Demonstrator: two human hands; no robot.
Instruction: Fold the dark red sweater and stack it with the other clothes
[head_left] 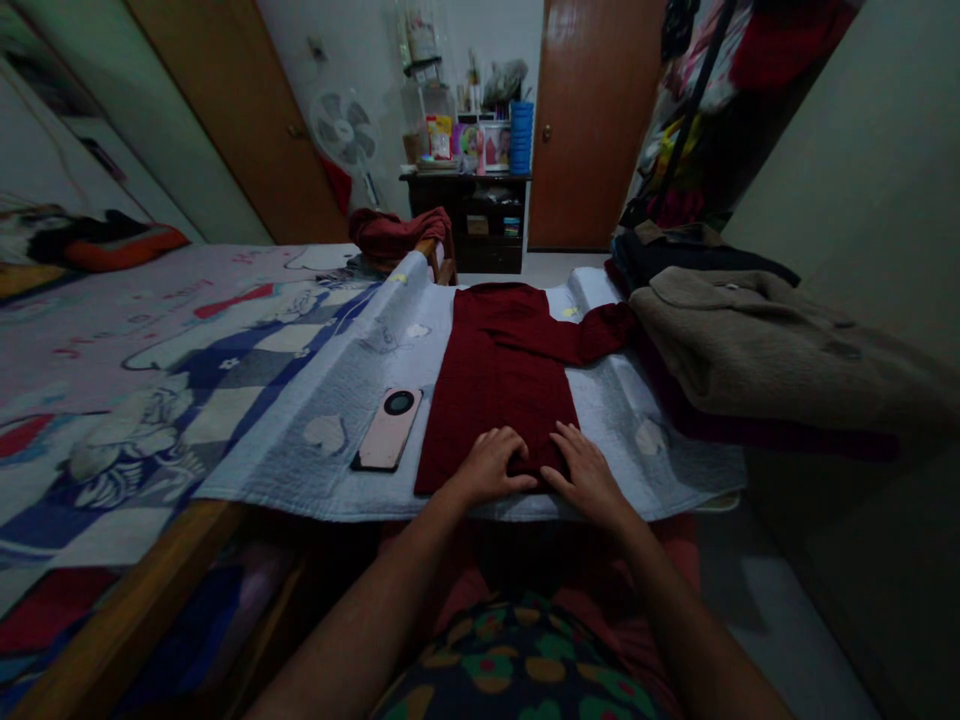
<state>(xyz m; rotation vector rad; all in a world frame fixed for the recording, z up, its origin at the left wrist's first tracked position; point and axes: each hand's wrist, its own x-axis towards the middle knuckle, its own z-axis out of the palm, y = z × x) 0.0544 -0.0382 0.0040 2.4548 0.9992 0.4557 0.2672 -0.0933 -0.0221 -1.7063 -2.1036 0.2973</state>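
Observation:
A dark red long-sleeved top lies flat in front of me, with one sleeve stretched out to the right toward the stacked clothes. Its left side makes a straight edge, and no sleeve shows there. My left hand rests on the lower part of the top, fingers bent and thumb apart. Beside it, my right hand lies on the lower right corner with its fingers spread. Both thumbs point toward each other near the hem. Under the top is a pale blue quilted cloth with heart shapes.
A pink phone lies face down left of the top. Folded coats are piled at the right. A patterned bed with a wooden rail is on the left. Farther back are a fan, a dark cabinet and a door.

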